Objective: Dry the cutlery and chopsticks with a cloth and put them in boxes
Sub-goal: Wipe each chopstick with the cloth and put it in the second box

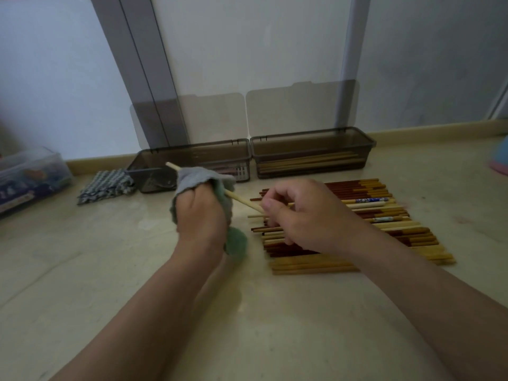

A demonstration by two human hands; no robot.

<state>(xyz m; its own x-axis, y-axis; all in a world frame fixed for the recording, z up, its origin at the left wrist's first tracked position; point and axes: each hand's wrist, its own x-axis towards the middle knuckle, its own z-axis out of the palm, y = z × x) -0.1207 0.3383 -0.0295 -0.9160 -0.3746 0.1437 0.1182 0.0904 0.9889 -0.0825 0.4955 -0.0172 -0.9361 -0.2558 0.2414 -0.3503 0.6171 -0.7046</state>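
My left hand (202,213) grips a grey and green cloth (203,177) wrapped round a pale wooden chopstick (242,201). One end of the chopstick sticks out past the cloth toward the far left. My right hand (299,215) pinches its other end, above a flat row of several wooden chopsticks (384,215) lying on the floor. Two smoky plastic boxes stand by the wall with lids up: the left box (192,155) and the right box (313,140), which holds several chopsticks.
A folded patterned cloth (105,185) lies left of the boxes. A clear plastic container (30,177) stands at the far left. A pink and blue object (499,160) shows at the right edge. The pale floor (110,270) stretches in front.
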